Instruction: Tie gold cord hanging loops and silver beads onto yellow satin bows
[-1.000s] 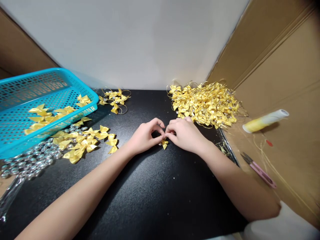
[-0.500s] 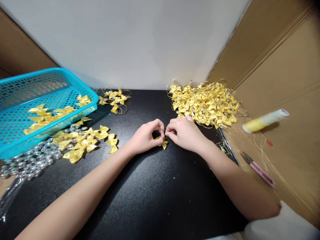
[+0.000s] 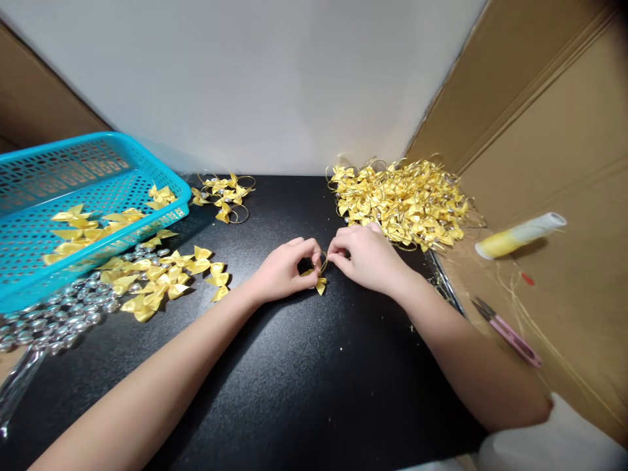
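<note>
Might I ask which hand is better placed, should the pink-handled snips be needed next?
Probably the right hand: the pink-handled snips lie on its side, beside the black tabletop. The left hand is farther off and seems to pinch the yellow ribbon bow.

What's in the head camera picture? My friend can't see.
A left hand pinches a yellow bow with gold cord over a black table, the right hand close beside it. Left are a blue basket and silver beads; right, a pile of yellow bows.
</note>
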Demonstrator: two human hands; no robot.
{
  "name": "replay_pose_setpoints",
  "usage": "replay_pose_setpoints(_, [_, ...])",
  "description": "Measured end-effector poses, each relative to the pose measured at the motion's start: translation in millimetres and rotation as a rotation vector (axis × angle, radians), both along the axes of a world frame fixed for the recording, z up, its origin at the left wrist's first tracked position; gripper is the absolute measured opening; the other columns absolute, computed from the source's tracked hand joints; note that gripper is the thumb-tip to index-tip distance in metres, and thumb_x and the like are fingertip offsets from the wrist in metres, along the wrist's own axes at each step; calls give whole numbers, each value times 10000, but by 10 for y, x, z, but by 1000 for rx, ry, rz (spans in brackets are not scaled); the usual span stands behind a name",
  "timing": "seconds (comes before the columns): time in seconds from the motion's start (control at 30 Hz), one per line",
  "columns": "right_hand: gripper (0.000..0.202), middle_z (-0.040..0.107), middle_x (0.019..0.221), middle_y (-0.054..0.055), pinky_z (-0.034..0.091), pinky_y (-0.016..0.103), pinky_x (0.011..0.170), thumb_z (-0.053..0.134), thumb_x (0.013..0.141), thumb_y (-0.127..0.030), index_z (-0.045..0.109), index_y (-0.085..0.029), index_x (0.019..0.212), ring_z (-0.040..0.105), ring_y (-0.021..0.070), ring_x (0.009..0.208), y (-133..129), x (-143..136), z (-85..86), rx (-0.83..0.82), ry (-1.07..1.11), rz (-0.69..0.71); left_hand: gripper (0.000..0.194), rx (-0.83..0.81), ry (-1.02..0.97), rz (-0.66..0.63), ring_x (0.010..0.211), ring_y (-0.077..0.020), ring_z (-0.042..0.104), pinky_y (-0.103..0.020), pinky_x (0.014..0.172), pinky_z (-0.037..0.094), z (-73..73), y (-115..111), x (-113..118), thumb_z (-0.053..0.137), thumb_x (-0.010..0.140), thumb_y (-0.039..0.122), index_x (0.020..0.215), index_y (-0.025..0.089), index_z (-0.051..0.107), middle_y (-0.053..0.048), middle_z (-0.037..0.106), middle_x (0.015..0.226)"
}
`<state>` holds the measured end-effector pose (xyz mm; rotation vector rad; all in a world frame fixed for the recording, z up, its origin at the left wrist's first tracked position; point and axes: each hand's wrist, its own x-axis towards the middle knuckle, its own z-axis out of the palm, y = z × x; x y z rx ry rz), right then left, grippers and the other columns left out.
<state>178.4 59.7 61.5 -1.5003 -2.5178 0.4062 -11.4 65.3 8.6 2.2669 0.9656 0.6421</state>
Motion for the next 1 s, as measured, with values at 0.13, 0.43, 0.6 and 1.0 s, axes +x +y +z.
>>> replay_pose_setpoints(0.13, [141, 681, 791, 6, 295, 377, 823, 618, 853, -174, 701, -184, 740, 574, 167, 792, 2, 14, 5, 6, 13, -3, 134, 0, 2, 3, 730, -153, 538, -278, 723, 430, 2, 3, -3, 566, 771, 158, 762, 214, 445, 21, 620, 765])
replay_pose_setpoints(0.43, [126, 671, 780, -2, 288, 371, 825, 627, 848, -168, 710, -184, 754, 569, 158, 787, -14, 7, 4, -6, 49, 17, 63, 38, -29, 14, 764, -155, 570, -273, 733, 448, 29, 13, -26, 533, 780, 147, 814, 193, 558, 8, 652, 787])
replay_pose_setpoints(0.6, [151, 675, 785, -6, 284, 358, 804, 612, 841, -136, 713, -189, 742, 573, 154, 795, -20, -2, 2, -17, 85, 21, 70, -81, -139, 9, 724, -122, 607, -234, 695, 466, 26, 18, -32, 558, 790, 138, 849, 176, 563, 6, 659, 806])
replay_pose_setpoints(1.0, [152, 672, 790, -12, 292, 354, 811, 605, 842, -143, 706, -193, 740, 577, 149, 794, -11, -4, -18, -20, 119, 27, 102, -147, -136, 2, 730, -126, 671, -227, 691, 493, 52, 42, -82, 623, 814, 204, 887, 171, 562, -5, 697, 815])
